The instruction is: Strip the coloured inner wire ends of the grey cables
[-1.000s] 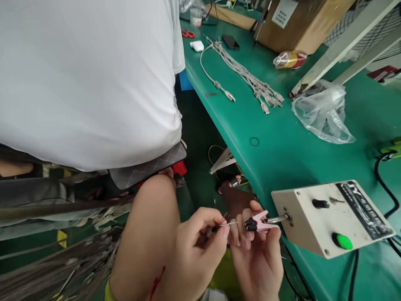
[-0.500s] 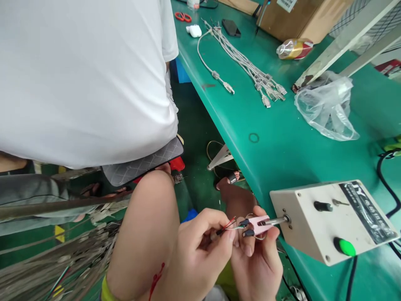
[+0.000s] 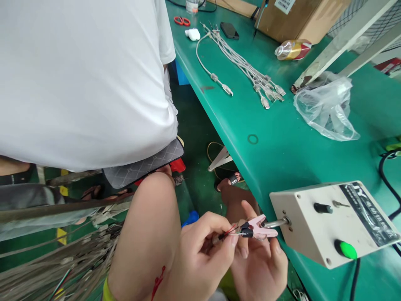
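My left hand (image 3: 205, 255) pinches a cable end with thin red, black and pale wires (image 3: 231, 231) between thumb and forefinger. The rest of that cable is hidden in the hand. A pink clip (image 3: 258, 228) with black-wrapped jaws sits on a metal shaft (image 3: 275, 223) that sticks out of a beige control box (image 3: 308, 234). Its jaws are closed on the wire tips. Below and around the clip is my right hand (image 3: 261, 267), palm up, its thumb and forefinger spread on either side of the clip's handles.
On the green table (image 3: 288, 154) lie several grey USB cables (image 3: 241, 62), a plastic bag (image 3: 328, 108), a bottle (image 3: 293, 49), a phone (image 3: 229, 30) and red scissors (image 3: 182, 21). A person in a white shirt (image 3: 84, 83) sits close at the left.
The clip's jaws have shut on the wires and its handles have spread apart. My right thumb and forefinger have let go of the handles. My left hand still holds the cable.
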`<state>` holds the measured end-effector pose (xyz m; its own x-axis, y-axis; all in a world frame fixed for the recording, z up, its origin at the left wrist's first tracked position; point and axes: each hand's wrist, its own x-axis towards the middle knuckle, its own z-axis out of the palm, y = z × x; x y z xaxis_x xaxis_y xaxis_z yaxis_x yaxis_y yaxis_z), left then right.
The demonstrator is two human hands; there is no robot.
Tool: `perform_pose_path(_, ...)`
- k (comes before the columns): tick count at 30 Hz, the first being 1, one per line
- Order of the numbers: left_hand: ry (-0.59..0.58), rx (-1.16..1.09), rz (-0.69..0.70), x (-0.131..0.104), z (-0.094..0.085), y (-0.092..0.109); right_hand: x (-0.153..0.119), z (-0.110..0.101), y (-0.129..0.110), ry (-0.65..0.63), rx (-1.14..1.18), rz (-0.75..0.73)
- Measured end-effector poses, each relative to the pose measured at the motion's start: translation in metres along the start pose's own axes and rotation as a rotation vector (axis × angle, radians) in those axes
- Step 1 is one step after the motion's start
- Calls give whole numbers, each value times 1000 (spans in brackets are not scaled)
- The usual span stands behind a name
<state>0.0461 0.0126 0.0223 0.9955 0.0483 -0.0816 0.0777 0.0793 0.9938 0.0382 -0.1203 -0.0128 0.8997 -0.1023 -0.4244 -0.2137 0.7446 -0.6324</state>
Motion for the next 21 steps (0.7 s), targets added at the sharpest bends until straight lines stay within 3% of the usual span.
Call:
perform_pose_path(6,-24,-122,-33,-2,2,-4,0,-1,-6,-77,-129,-20)
perform_pose_path(13,81,-96,9,-7,0,-3,-3,-1,-4,-109,-245,-97)
perform_pose_path(17,170,-46,89,-13,-4,-1,-16,-5,-3,-89,-397,-293)
perform_pose_path(21,99,-12,201,-17,-7,-2,-41,-1,-6,6,-525,-328)
